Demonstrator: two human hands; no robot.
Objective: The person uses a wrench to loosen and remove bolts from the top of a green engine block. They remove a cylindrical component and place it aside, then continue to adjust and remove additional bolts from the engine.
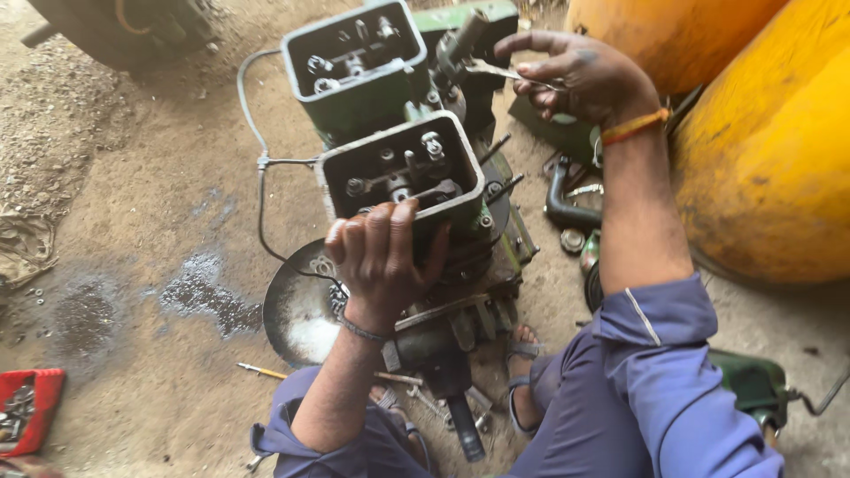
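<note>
Left hand (379, 261) clamping near engine head (398, 173) rim — heavy, rigid, oily; right hand (580, 78) pinching thin wrench (496, 73), fingers closed.

Engine (443, 257): green two-cylinder unit, grimy, standing on the dirt floor. Both rocker covers are missing, exposing rocker arms and springs in two open rectangular boxes; nearer head box (403, 173) is tilting slightly, farther head box (354, 62) is sitting behind it. Spanner (496, 71): slim, bright metal, lying roughly level, its end meeting a fitting at the engine's far top.
</note>
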